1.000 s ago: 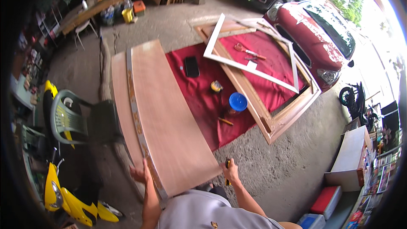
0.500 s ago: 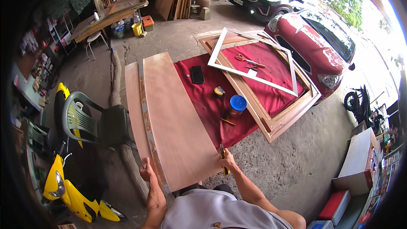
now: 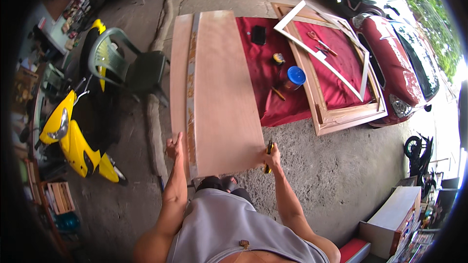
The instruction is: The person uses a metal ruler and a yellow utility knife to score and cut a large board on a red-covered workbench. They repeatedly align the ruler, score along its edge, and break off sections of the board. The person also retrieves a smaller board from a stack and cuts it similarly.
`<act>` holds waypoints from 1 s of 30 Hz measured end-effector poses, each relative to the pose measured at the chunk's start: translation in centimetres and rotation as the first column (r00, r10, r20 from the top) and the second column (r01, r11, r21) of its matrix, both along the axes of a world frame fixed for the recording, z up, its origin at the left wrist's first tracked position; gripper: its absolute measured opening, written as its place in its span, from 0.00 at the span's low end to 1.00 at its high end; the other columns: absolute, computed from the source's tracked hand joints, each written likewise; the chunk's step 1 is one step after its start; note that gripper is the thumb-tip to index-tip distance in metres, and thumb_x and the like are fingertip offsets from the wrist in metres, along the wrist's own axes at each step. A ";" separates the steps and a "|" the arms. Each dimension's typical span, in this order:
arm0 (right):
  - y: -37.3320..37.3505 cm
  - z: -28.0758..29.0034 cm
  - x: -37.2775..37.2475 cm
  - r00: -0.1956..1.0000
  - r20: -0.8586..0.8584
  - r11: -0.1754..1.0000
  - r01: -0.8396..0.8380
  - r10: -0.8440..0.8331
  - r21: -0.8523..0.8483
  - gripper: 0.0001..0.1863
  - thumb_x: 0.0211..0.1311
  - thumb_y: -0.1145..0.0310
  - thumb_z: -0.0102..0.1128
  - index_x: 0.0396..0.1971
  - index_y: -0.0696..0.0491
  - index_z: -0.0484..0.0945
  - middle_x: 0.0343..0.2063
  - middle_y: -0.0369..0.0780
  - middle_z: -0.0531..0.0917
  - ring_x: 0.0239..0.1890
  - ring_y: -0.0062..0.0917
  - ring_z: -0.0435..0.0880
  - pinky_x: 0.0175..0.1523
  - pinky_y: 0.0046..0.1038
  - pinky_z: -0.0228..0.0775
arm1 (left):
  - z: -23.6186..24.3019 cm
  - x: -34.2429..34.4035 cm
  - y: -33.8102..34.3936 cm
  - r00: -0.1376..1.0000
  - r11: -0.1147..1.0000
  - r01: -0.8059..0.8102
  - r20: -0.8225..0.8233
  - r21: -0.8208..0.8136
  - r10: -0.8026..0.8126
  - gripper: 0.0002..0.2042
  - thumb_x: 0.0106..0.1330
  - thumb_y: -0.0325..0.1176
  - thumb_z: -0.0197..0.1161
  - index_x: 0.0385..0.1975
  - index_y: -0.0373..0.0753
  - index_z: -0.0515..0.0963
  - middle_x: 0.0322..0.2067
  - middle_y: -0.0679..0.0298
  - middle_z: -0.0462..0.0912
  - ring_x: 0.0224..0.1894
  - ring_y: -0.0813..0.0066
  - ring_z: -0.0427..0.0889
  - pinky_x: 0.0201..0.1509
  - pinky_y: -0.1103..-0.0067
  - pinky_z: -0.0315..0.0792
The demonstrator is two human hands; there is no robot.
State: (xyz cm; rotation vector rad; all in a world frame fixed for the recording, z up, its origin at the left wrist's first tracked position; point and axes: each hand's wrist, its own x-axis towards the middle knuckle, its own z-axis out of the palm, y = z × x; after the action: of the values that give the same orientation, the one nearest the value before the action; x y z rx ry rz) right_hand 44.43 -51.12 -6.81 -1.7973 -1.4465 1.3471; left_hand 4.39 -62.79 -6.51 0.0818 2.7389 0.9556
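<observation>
At the panel [image 3: 226, 92] — both hands [image 3: 174, 146] [image 3: 273, 157].

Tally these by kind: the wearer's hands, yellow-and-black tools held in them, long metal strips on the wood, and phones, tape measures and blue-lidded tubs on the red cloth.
Left hand and right hand: 2
Yellow-and-black tool: 1
Long metal strip: 1
Phone: 1
Tape measure: 1
Blue-lidded tub: 1
Total: 7
</observation>
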 end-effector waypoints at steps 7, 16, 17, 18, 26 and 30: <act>-1.0 2.5 -1.8 0.947 0.318 0.988 -0.014 -0.037 0.154 0.19 0.56 0.67 0.64 0.43 0.58 0.69 0.34 0.53 0.80 0.38 0.49 0.82 0.39 0.45 0.73 | -2.0 -2.5 -7.5 0.991 0.996 0.083 0.098 0.045 -0.087 0.42 0.50 0.66 0.66 0.57 0.38 0.71 0.47 0.50 0.80 0.50 0.51 0.79 0.53 0.63 0.71; -4.8 3.0 -9.6 0.884 -0.327 0.942 0.324 -0.335 -0.090 0.18 0.69 0.56 0.54 0.51 0.50 0.67 0.26 0.38 0.77 0.20 0.21 0.76 0.16 0.25 0.71 | -11.8 -8.7 -28.6 0.827 0.842 0.477 0.454 -0.252 -0.332 0.24 0.56 0.58 0.65 0.34 0.39 0.85 0.35 0.54 0.86 0.42 0.56 0.84 0.49 0.67 0.75; -4.3 2.9 -11.2 0.874 -0.375 0.949 0.310 -0.309 -0.059 0.18 0.69 0.56 0.54 0.49 0.52 0.67 0.26 0.39 0.77 0.19 0.21 0.75 0.15 0.24 0.70 | -12.3 -10.1 -29.8 0.830 0.844 0.467 0.459 -0.262 -0.317 0.23 0.57 0.57 0.64 0.30 0.40 0.86 0.31 0.58 0.87 0.38 0.61 0.86 0.46 0.70 0.76; -3.6 2.6 -12.8 0.898 -0.349 0.962 0.270 -0.267 -0.042 0.19 0.69 0.56 0.55 0.49 0.53 0.67 0.26 0.39 0.76 0.19 0.20 0.75 0.14 0.23 0.69 | -12.6 -12.0 -30.4 0.797 0.824 0.517 0.482 -0.232 -0.364 0.22 0.57 0.56 0.64 0.28 0.39 0.86 0.29 0.58 0.87 0.35 0.63 0.86 0.43 0.70 0.77; 6.5 -7.2 -24.2 0.974 0.007 0.909 0.210 -0.227 0.360 0.32 0.62 0.62 0.60 0.63 0.57 0.61 0.52 0.48 0.77 0.52 0.37 0.76 0.59 0.38 0.68 | -5.5 -34.1 -26.7 0.857 0.979 0.195 0.474 0.068 -0.203 0.19 0.60 0.51 0.63 0.24 0.37 0.83 0.20 0.63 0.84 0.23 0.73 0.82 0.31 0.74 0.75; 8.1 -7.0 -27.7 0.870 0.426 0.887 0.028 -0.249 0.462 0.17 0.58 0.66 0.56 0.45 0.58 0.75 0.36 0.48 0.81 0.31 0.38 0.81 0.38 0.38 0.73 | -2.8 -43.5 -25.0 0.962 0.979 0.205 0.184 0.013 -0.204 0.18 0.63 0.44 0.63 0.25 0.32 0.82 0.22 0.59 0.85 0.23 0.71 0.82 0.28 0.74 0.72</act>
State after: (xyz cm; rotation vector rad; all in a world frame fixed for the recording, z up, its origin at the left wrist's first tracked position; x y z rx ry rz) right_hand 16.74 -43.06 -13.78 -1.9383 -1.6531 0.4428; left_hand -39.11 -87.78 -9.32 0.2566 2.5055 0.8521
